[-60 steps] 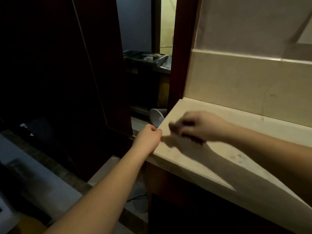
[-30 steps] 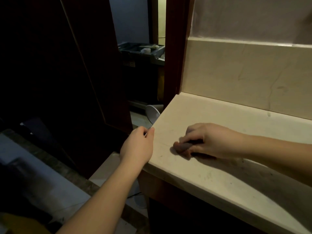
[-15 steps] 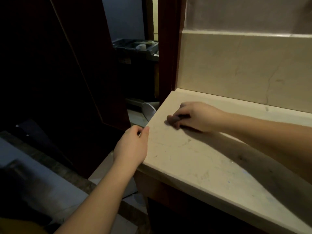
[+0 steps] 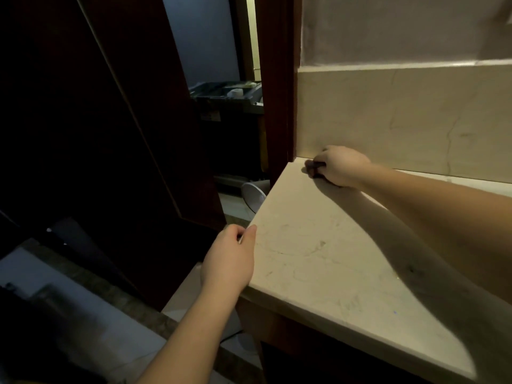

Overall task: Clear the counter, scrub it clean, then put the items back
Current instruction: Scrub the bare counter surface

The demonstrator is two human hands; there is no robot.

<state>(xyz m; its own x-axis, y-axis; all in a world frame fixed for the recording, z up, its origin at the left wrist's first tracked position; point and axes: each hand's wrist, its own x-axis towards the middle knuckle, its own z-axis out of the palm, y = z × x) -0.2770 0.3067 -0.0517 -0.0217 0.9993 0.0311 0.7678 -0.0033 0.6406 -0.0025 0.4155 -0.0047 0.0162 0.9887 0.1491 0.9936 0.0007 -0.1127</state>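
Two hands work the counter (image 4: pixel 318 259): the right hand (image 4: pixel 342 166), closed on a dark scrubber (image 4: pixel 314 167), has slid from mid-slab to the back left corner, frame centre. The left hand (image 4: pixel 230 259) stays clamped on the counter's left edge. Scrubbing nears the slab's limit.

No readable text anywhere.
Nothing legible on the pale counter (image 4: pixel 318 261), far backsplash (image 4: pixel 388 117), or dark door (image 4: pixel 83 134) at left.
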